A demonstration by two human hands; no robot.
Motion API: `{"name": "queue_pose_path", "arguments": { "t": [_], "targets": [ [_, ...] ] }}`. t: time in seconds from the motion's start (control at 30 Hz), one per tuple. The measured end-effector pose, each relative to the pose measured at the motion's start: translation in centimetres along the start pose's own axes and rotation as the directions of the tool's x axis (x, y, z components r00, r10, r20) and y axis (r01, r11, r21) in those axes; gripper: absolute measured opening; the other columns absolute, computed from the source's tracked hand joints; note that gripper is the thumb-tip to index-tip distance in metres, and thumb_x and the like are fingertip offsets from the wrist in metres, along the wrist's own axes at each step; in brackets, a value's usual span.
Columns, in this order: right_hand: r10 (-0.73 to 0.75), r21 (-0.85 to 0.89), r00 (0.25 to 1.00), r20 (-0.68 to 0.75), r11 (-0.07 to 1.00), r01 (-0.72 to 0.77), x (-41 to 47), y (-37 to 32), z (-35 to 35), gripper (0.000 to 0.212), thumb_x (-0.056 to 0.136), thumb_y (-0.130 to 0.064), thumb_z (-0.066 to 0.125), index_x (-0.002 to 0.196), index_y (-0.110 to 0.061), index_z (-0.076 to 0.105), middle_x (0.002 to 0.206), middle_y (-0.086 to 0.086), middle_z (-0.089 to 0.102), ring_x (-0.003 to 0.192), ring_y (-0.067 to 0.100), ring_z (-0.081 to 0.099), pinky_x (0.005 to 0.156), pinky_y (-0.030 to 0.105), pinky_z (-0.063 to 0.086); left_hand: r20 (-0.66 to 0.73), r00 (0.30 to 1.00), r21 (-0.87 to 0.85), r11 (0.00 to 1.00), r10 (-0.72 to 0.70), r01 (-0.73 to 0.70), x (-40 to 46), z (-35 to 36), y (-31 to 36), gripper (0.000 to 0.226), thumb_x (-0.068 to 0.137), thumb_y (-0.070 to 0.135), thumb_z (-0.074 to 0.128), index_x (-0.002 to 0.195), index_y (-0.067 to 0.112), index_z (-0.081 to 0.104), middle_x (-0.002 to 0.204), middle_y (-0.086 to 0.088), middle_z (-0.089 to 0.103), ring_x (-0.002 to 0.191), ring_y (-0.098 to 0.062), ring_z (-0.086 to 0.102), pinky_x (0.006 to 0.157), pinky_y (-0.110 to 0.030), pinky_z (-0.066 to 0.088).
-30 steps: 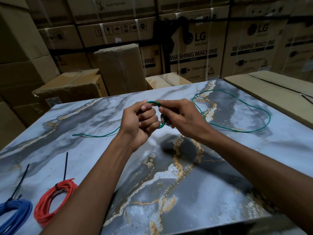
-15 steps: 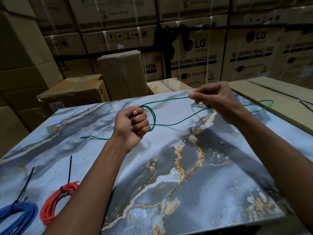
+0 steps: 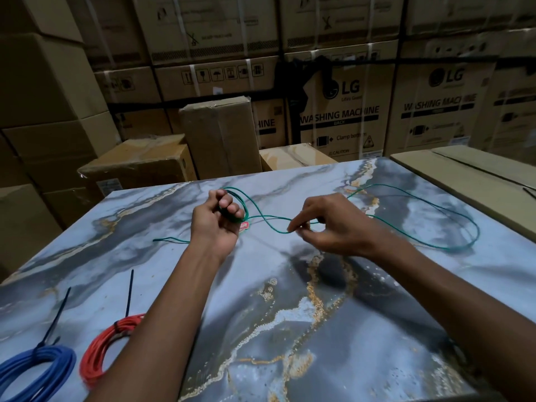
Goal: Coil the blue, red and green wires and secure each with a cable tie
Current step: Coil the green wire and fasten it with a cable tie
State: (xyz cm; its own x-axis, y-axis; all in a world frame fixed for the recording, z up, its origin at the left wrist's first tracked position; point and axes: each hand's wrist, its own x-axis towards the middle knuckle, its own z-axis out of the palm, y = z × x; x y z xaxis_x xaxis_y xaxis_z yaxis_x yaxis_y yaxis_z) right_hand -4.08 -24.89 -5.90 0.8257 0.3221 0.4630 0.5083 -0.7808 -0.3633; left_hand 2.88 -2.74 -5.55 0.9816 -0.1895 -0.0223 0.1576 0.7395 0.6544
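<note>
Two hands work over the marble-patterned table. The left hand, at about 12 o'clock of the table's middle, has its fingers curled round a small bundle of green wire loops, a closed grip. The right hand, toward 1 o'clock, pinches a single strand of the same wire between thumb and fingertips, its other fingers loosely bent. From there the wire runs out in a wide loose loop lying on the table toward 2 o'clock; a short free end trails to 10 o'clock. At 8 o'clock lie the red coil and the blue coil, each bound with a black cable tie. Cardboard boxes stand stacked behind.
</note>
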Motion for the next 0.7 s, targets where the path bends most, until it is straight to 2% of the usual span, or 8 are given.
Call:
{"name": "queue_pose_path", "arguments": {
  "t": [0.1,0.2,0.27,0.37,0.43,0.53,0.6,0.7],
  "targets": [
    [-0.039,0.003,0.999,0.026,0.999,0.039,0.0,-1.4,0.7,0.017,0.091,-0.023,0.070,0.102,-0.030,0.082,0.084,-0.015,0.064,0.072,0.005,0.059,0.063,0.028,0.047,0.016,1.000,0.060,0.998,0.003,-0.004,-0.4,0.6,-0.5,0.035,0.109,0.026,0.033,0.079,0.017,0.049,0.054,0.005,0.052,0.049,-0.011,0.057,0.052,-0.019,0.051],
    [-0.064,0.141,0.998,0.012,0.988,0.061,-0.1,-2.3,1.2,0.013,0.093,-0.021,0.073,0.101,-0.027,0.082,0.085,-0.012,0.064,0.069,0.006,0.053,0.061,0.018,0.037,0.094,0.995,0.147,0.989,-0.019,0.005,-1.0,1.2,-1.2,0.037,0.110,0.027,0.031,0.080,0.016,0.049,0.059,0.001,0.059,0.064,-0.016,0.070,0.063,-0.025,0.059],
    [-0.049,0.209,0.999,-0.011,0.977,0.051,-0.1,-2.5,1.4,0.012,0.093,-0.020,0.075,0.099,-0.026,0.082,0.088,-0.011,0.065,0.069,0.007,0.052,0.061,0.017,0.035,0.154,0.987,0.194,0.981,-0.042,0.011,-1.5,1.7,-1.7,0.037,0.110,0.026,0.030,0.082,0.013,0.050,0.063,-0.002,0.063,0.072,-0.020,0.074,0.068,-0.029,0.061],
    [-0.057,0.263,0.996,-0.073,0.962,0.074,-0.2,-2.7,1.4,0.012,0.091,-0.017,0.076,0.100,-0.022,0.083,0.094,-0.009,0.068,0.075,0.006,0.059,0.063,0.021,0.042,0.200,0.978,0.275,0.962,-0.060,0.003,-1.8,2.1,-2.5,0.037,0.110,0.026,0.032,0.082,0.010,0.051,0.067,-0.007,0.069,0.067,-0.019,0.072,0.061,-0.028,0.059],
    [-0.037,0.290,0.991,-0.127,0.954,0.073,-0.2,-2.8,1.2,0.012,0.091,-0.015,0.077,0.101,-0.017,0.083,0.091,-0.004,0.067,0.072,0.004,0.058,0.063,0.015,0.039,0.217,0.975,0.365,0.930,-0.051,-0.033,-1.8,2.1,-3.1,0.036,0.109,0.027,0.034,0.083,0.010,0.051,0.072,-0.008,0.069,0.065,-0.016,0.069,0.058,-0.026,0.056],
    [-0.003,0.343,0.979,-0.204,0.936,0.074,-0.2,-2.9,1.1,0.012,0.091,-0.010,0.077,0.101,-0.013,0.082,0.089,-0.001,0.066,0.072,0.000,0.059,0.064,0.010,0.041,0.248,0.968,0.455,0.888,-0.049,-0.071,-1.7,2.0,-3.5,0.035,0.109,0.027,0.034,0.085,0.009,0.051,0.075,-0.009,0.069,0.072,-0.019,0.070,0.066,-0.027,0.058],
    [0.018,0.413,0.972,-0.233,0.907,0.082,-0.2,-2.9,1.1,0.012,0.091,-0.009,0.076,0.101,-0.013,0.082,0.092,0.001,0.068,0.083,0.006,0.066,0.069,0.015,0.050,0.263,0.963,0.500,0.862,-0.058,-0.085,-1.7,2.0,-3.6,0.036,0.109,0.028,0.035,0.089,0.004,0.053,0.080,-0.013,0.068,0.077,-0.022,0.069,0.069,-0.028,0.057],
    [0.027,0.424,0.965,-0.262,0.901,0.090,-0.1,-2.6,1.1,0.014,0.091,-0.012,0.077,0.103,-0.018,0.082,0.093,0.001,0.069,0.085,0.019,0.068,0.068,0.037,0.057,0.269,0.961,0.555,0.825,-0.055,-0.108,-2.0,2.1,-3.9,0.043,0.109,0.028,0.038,0.110,-0.010,0.058,0.093,-0.023,0.061,0.078,-0.021,0.064,0.064,-0.026,0.056]
  ]
}}
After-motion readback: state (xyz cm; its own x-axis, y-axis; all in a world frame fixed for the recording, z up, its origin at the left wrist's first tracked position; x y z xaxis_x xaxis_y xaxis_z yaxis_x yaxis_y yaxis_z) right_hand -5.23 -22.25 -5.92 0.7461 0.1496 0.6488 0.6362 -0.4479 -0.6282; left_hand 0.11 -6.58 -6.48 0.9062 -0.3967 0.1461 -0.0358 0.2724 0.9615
